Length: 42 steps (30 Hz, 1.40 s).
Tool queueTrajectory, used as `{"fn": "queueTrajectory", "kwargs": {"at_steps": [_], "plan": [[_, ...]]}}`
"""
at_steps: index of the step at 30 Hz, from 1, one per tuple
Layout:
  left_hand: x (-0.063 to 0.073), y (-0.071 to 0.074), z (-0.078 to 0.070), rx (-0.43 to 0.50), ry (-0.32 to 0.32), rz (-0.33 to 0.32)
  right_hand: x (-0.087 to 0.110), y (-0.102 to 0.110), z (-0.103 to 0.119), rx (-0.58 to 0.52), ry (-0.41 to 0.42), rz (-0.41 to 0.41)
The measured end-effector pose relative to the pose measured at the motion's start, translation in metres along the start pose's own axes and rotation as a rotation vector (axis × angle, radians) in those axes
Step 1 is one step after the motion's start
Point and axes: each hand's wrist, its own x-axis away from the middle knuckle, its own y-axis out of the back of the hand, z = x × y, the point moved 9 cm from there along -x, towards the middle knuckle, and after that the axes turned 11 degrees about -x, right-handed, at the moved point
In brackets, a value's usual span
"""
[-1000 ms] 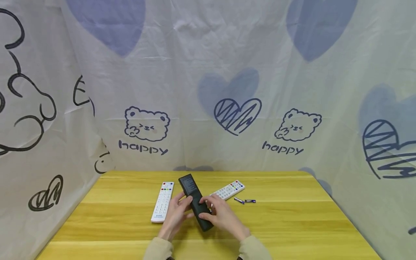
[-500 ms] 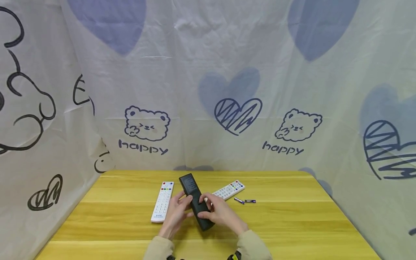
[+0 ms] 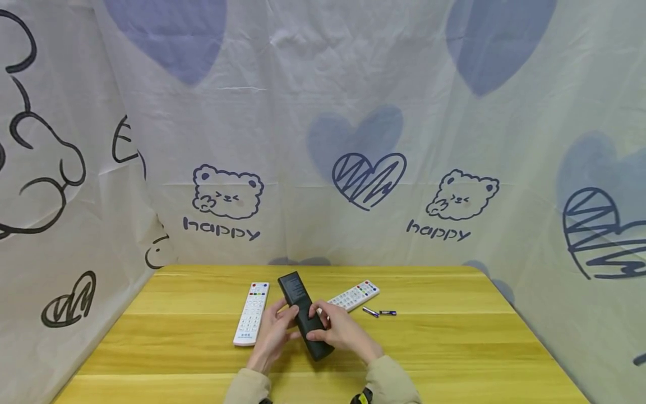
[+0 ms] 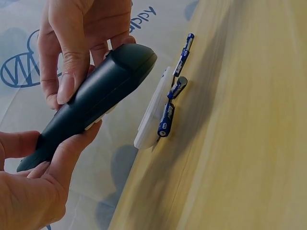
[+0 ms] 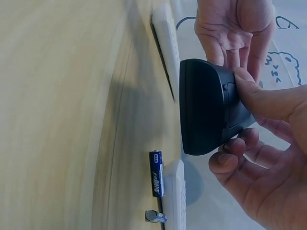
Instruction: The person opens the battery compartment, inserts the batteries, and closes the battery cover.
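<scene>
Both hands hold a black remote control tilted above the table, its back toward the head camera. My left hand grips its left side around the middle, thumb on the back. My right hand holds the lower part, with thumb and index finger bent against the back. In the right wrist view, the right thumb presses beside the seam of the battery cover, which sits in place. Blue batteries lie on the table to the right; in the left wrist view a blue battery lies beside a white remote.
A white remote lies left of the left hand. Another white remote lies slanted behind the right hand, partly covered by it. The wooden table ends at a printed cloth backdrop.
The right hand has shifted slightly on the back of the black remote, its index finger more bent. The left hand, white remotes and batteries hold their places.
</scene>
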Motion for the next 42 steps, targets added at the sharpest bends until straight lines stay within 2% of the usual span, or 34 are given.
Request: {"fn": "queueTrajectory", "kwargs": {"at_steps": [14, 22, 25, 34, 42], "plan": [[0.000, -0.001, -0.004, -0.004, 0.001, -0.014, 0.001, 0.002, 0.008, 0.034, 0.034, -0.008], [0.000, -0.001, -0.005, -0.017, -0.005, -0.020, 0.007, 0.002, 0.013, 0.194, 0.075, -0.078], [0.001, -0.001, -0.004, -0.024, -0.002, -0.025, 0.009, 0.002, 0.015, 0.223, 0.097, -0.086], [0.002, -0.001, -0.005, -0.017, -0.010, -0.025, 0.016, 0.002, 0.020, 0.234, 0.126, -0.116], [0.002, 0.000, -0.001, -0.052, -0.008, -0.030, 0.020, 0.001, 0.019, 0.266, 0.126, -0.140]]}}
